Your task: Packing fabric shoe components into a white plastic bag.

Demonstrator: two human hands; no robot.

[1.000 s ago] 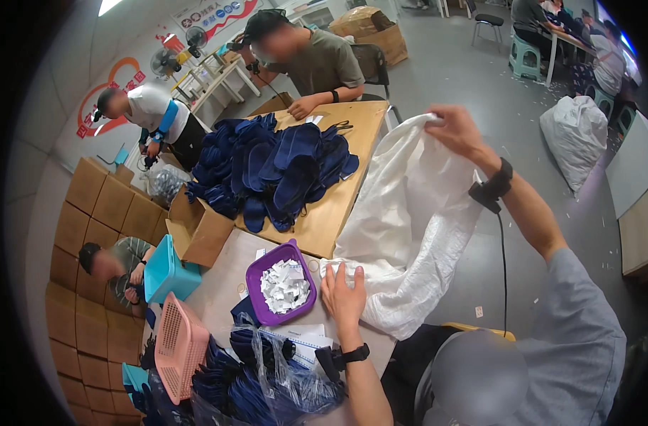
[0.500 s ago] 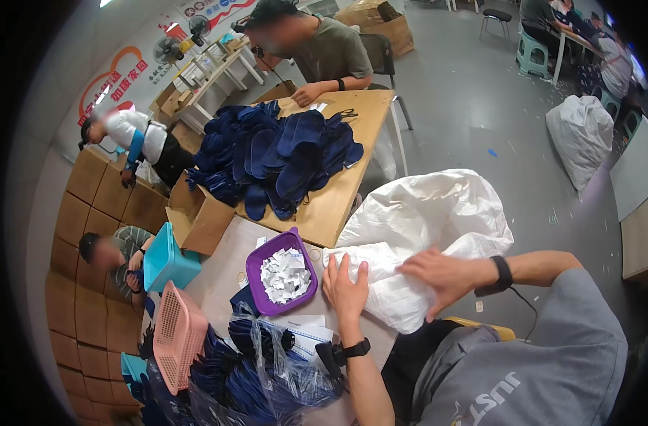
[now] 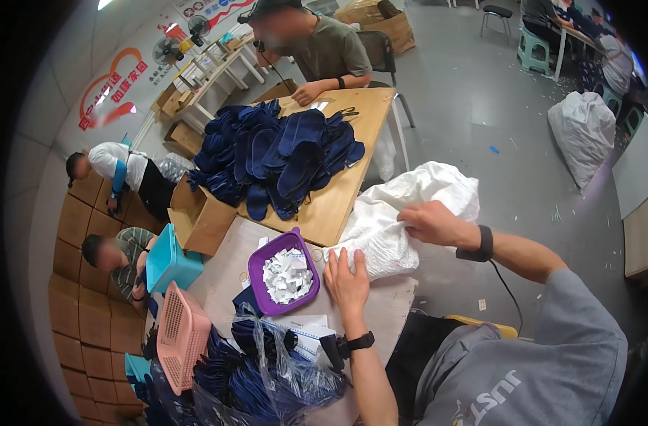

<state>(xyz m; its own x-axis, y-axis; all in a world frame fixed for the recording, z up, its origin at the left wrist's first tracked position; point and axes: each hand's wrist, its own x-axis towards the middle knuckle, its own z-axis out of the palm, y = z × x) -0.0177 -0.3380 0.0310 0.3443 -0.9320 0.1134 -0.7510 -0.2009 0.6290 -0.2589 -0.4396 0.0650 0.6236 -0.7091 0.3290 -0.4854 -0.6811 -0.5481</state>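
Note:
A large white woven sack (image 3: 377, 245) lies crumpled over the right edge of the table (image 3: 389, 295). The fingers of my right hand (image 3: 434, 224) are closed on a fold of its upper side. My left hand (image 3: 347, 282) has its fingers stretched out and rests against the sack's near left end, without gripping it. Just left of that hand sits a purple plastic basin (image 3: 285, 307) filled with small white paper slips (image 3: 287, 275). Printed white sheets (image 3: 306, 334) lie below the basin, partly covered by dark blue fabric pieces (image 3: 239, 376) in clear plastic.
A pink basket (image 3: 196, 323), a turquoise bin (image 3: 173, 266) and a cardboard box (image 3: 205, 224) line the left side. Flat navy fabric pieces (image 3: 288, 153) are heaped on the wooden table (image 3: 370, 128), where a co-worker (image 3: 331, 53) sits. Another white sack (image 3: 586, 135) stands on the floor.
My right hand has moved up and away from me and closed on the sack. The sack has folded in and shifted left, uncovering the table's corner. My left hand stays about where it was.

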